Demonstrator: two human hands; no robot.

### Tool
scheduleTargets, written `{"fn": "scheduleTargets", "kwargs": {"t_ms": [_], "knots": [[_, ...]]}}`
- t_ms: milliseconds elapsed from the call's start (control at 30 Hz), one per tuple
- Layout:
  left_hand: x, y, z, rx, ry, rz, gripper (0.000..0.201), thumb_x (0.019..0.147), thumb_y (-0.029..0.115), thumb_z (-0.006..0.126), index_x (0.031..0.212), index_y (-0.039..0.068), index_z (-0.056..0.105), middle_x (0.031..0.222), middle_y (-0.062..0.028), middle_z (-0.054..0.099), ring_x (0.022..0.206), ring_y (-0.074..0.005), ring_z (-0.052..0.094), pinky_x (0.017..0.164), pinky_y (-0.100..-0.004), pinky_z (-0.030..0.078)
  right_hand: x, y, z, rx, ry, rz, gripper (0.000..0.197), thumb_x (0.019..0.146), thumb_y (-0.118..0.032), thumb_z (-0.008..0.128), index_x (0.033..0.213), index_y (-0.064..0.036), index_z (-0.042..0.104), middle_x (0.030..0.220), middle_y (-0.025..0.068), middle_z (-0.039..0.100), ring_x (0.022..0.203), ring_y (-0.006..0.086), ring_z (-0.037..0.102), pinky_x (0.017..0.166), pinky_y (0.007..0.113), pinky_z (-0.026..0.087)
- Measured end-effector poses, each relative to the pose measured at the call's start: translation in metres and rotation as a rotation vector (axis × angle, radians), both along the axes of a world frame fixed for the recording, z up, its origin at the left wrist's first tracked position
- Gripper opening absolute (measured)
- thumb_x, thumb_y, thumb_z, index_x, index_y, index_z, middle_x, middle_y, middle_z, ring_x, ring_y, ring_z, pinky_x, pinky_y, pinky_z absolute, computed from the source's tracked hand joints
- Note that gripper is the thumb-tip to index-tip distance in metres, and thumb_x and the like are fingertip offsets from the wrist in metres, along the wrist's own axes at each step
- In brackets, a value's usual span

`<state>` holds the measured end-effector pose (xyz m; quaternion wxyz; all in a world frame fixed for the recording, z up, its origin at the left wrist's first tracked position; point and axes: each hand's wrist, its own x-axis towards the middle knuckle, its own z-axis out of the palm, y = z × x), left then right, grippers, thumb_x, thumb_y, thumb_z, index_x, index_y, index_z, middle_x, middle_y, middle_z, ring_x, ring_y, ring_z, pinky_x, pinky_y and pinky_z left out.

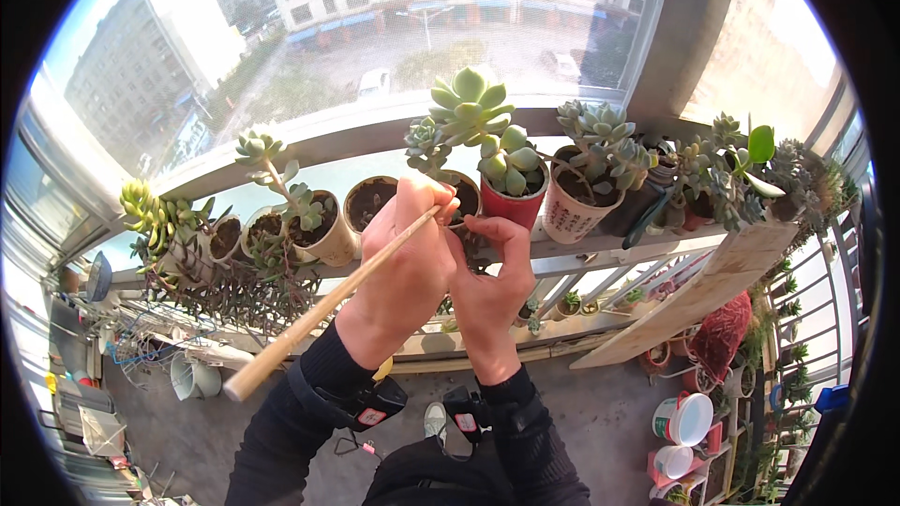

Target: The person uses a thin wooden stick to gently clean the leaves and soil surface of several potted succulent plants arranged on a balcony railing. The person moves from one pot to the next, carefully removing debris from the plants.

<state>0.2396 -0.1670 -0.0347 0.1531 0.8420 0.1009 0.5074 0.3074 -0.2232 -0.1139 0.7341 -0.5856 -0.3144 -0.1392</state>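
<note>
A light wooden stick (328, 309) runs slantwise across my left hand (405, 258), which is closed on its thin end. Its thicker end points toward me, down to the left. My left fingertips are at the front rim of a flower pot (476, 195) with dark soil. My right hand (492, 286) is beside it, bent fingers against the front of the same pot; some fingertips are hidden. A pale rosette succulent (469, 105) rises behind my hands. To the right are a red pot (511, 208) with a plump succulent and a white printed pot (577, 211).
Left along the sill are a soil-filled pot (367, 199), a leggy succulent in a cream pot (328, 234) and trailing plants (234, 286). A wooden board (689, 295) slants at the right. White buckets (682, 420) stand lower right; a grey bucket (194, 378) is on the floor left.
</note>
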Motion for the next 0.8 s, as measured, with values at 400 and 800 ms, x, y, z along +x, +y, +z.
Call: {"fn": "scheduleTargets", "kwargs": {"t_ms": [400,800], "knots": [[-0.001,-0.004,0.004,-0.033,0.007,-0.029,0.012,0.094,-0.010,0.059,0.099,-0.001,0.053,0.091,-0.0155,0.070,0.076,-0.0204,0.074,0.066,-0.0295,0.059,0.001,-0.003,0.002,-0.014,0.000,0.013,0.034,0.077,-0.003,0.085,0.100,-0.0024,0.061,0.095,0.0111,0.071,0.085,0.0254,0.071,0.073,0.034,0.056],[-0.006,-0.007,0.008,-0.060,0.010,-0.102,0.011,0.096,-0.009,0.058,0.101,-0.002,0.052,0.091,-0.0167,0.071,0.077,-0.0200,0.074,0.067,-0.0293,0.060,0.002,-0.003,0.001,-0.027,-0.008,0.011,0.033,0.077,-0.004,0.085,0.100,-0.0028,0.061,0.094,0.0092,0.070,0.085,0.0260,0.070,0.072,0.034,0.055]]}}
